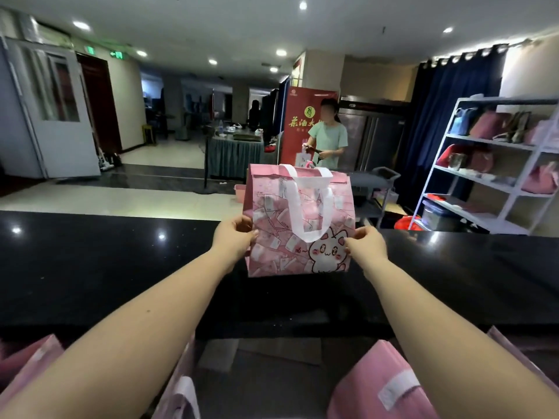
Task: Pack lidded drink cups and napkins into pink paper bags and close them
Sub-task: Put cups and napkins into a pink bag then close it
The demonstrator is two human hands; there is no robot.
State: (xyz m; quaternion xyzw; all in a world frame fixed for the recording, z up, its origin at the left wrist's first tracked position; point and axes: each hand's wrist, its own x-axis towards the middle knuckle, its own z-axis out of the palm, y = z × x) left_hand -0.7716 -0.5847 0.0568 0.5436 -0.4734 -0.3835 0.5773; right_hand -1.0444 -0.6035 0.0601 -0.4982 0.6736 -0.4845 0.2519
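Observation:
A pink bag [272,237] with a white rabbit print and white handles stands upright on the black counter [106,267], its top folded shut. My left hand [234,237] grips the bag's left edge. My right hand [364,241] grips its right edge. Both arms reach straight out over the counter. No cups or napkins show; the bag's inside is hidden.
More pink bags lie below the counter's near edge, at the lower left [30,370], middle [184,388] and lower right [378,385]. A person in a green shirt [328,137] stands beyond the counter. A white shelf [496,164] of handbags stands at the right.

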